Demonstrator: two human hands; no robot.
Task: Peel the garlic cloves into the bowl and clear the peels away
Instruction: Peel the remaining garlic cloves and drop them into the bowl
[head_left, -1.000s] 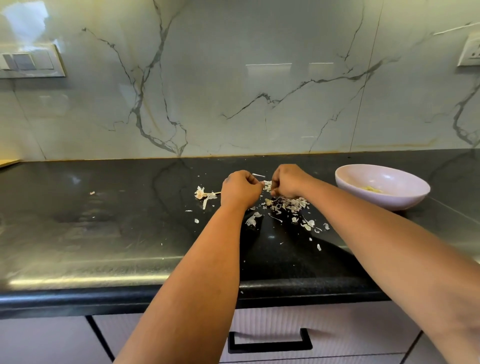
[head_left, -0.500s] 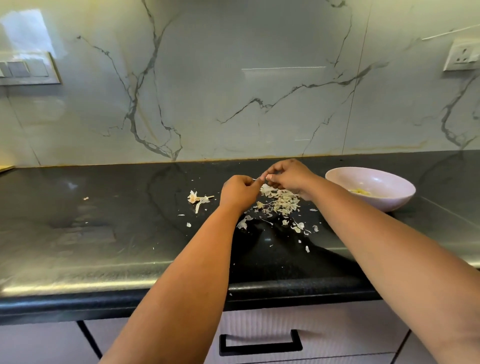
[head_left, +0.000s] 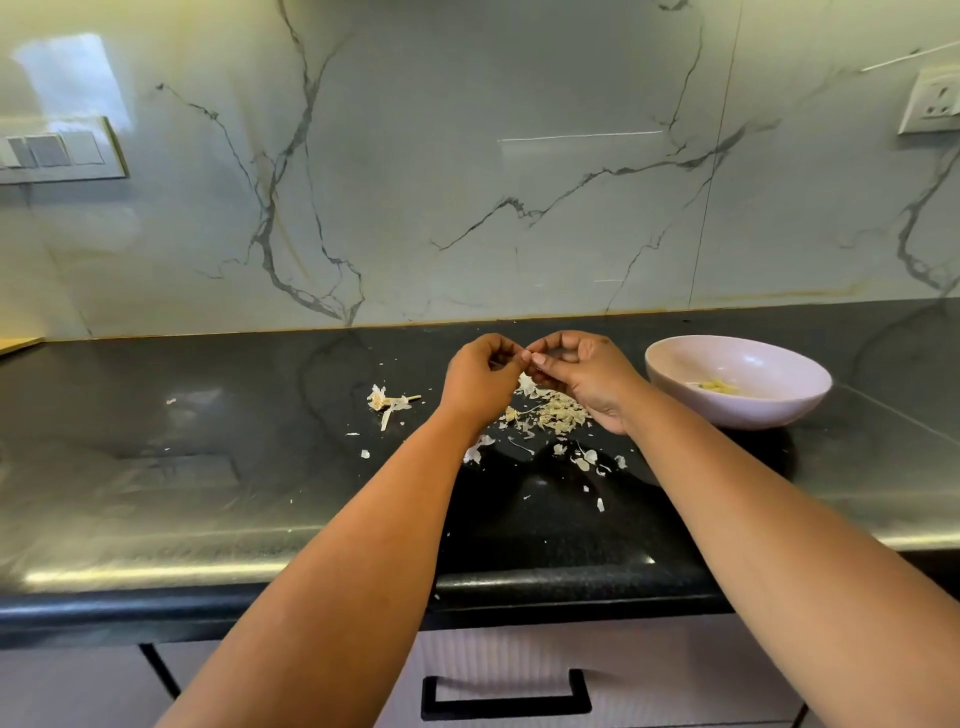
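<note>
1. While both hands meet above the counter (head_left: 208, 493), the left hand (head_left: 480, 382) and right hand (head_left: 582, 374) curl fingertip to fingertip, seemingly pinching a garlic clove hidden between them.
2. Peeled cloves (head_left: 719, 385) lie in the bowl (head_left: 675, 374), just right.
3. Risk: the slick clove could slip into the peels (head_left: 553, 413) below, and loose skins may scatter.

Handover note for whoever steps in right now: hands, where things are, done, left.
Left hand and right hand are raised over the counter, fingertips together, pinching something small; it is too hidden to name.
The bowl on the right holds a few peeled cloves.
The peel pile lies under the hands, the garlic stem to its left.
Left: finish peeling, clear the peels.
</note>
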